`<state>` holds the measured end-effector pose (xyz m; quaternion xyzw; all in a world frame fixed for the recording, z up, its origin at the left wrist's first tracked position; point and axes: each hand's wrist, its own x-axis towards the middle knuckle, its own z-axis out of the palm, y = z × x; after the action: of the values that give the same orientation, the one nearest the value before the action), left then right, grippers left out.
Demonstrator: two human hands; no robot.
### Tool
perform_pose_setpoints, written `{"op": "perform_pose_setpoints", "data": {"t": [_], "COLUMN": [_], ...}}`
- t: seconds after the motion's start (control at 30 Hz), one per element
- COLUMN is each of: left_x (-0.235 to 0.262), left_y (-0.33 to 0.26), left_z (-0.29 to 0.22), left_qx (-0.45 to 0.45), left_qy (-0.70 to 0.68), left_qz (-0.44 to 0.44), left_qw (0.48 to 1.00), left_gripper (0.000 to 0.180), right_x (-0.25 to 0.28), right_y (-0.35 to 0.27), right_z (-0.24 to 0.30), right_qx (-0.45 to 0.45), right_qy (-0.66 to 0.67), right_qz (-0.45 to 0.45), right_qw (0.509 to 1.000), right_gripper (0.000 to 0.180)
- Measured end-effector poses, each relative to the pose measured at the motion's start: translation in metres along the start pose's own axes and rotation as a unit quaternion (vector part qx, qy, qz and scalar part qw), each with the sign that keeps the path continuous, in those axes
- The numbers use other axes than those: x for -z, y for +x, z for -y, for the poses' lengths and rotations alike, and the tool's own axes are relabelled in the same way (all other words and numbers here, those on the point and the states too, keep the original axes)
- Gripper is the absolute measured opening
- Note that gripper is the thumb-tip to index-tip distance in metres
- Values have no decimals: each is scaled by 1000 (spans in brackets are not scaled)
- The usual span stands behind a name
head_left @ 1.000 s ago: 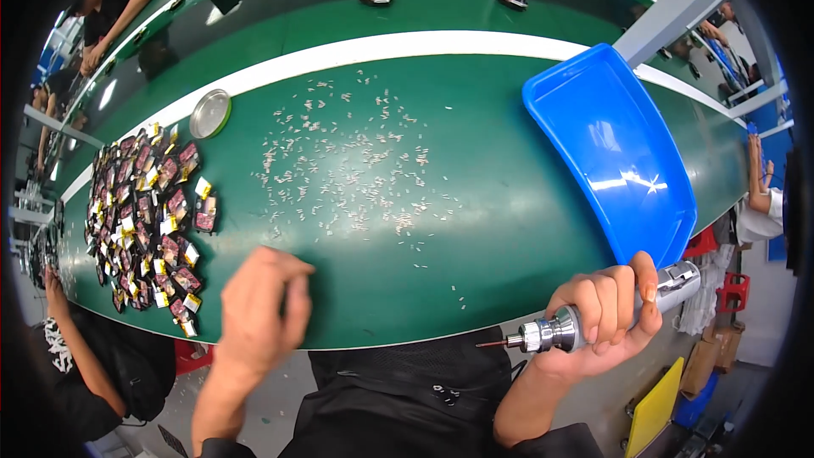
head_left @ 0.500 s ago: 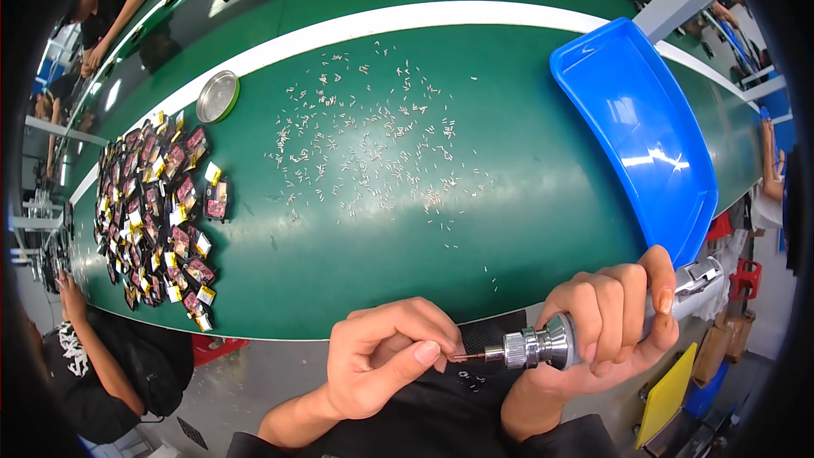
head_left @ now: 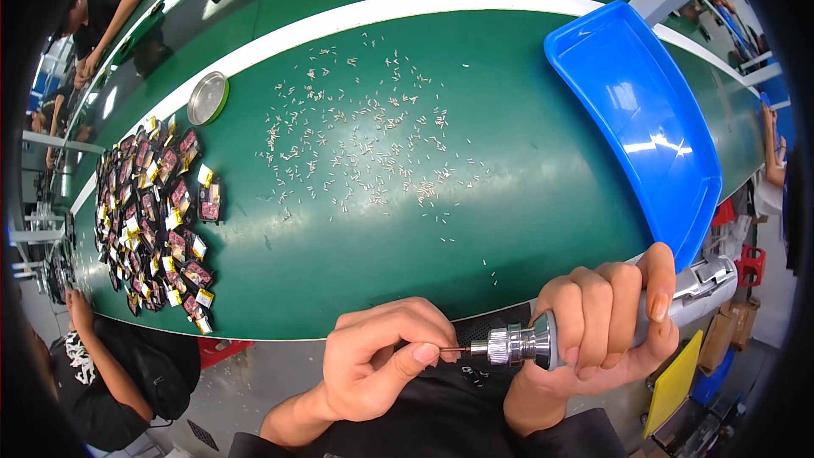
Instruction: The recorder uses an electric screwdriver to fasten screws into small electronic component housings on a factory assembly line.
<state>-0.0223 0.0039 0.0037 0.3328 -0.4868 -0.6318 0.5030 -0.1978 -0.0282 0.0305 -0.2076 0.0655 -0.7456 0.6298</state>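
My right hand (head_left: 606, 318) is wrapped round the silver body of a power screwdriver (head_left: 699, 288), held level above the near table edge. Its knurled chuck (head_left: 507, 346) points left, with a thin copper-coloured bit (head_left: 455, 349) sticking out. The thumb and forefinger of my left hand (head_left: 369, 369) are closed on the bit's tip; whether a small screw sits there is hidden by the fingers. Many tiny pale pins or screws (head_left: 373, 144) lie scattered on the green table (head_left: 373, 271) beyond my hands.
At the left is a heap of small black devices with yellow-and-white tabs (head_left: 148, 212). A round metal dish (head_left: 208, 98) stands behind it. A blue tray (head_left: 636, 119) lies at the right. Another person's arm (head_left: 106, 369) reaches in at the left edge.
The view has shifted slightly. The screwdriver has moved a little left toward my left fingers, which keep their pinch. The hand across the table has gone out of view.
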Motion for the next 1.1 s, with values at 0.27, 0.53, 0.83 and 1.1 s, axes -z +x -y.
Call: {"op": "perform_pose_setpoints", "data": {"t": [0.27, 0.53, 0.83, 1.1], "left_x": [-2, -10, 33, 137], "left_y": [5, 13, 37, 191], "left_z": [4, 11, -36, -64], "left_qx": [-141, -61, -74, -93], "left_qy": [271, 208, 406, 625], "left_qz": [13, 40, -63, -137], "left_qw": [952, 975, 909, 763], "left_gripper": [5, 11, 21, 29], "right_x": [5, 17, 29, 52], "right_y": [-6, 2, 8, 8], "right_z": [5, 7, 4, 4], "right_qx": [0, 5, 35, 58], "right_qy": [-42, -27, -46, -74], "right_qz": [18, -11, -56, -106], "right_qw": [999, 1000, 997, 990], "right_gripper": [8, 9, 10, 10]}}
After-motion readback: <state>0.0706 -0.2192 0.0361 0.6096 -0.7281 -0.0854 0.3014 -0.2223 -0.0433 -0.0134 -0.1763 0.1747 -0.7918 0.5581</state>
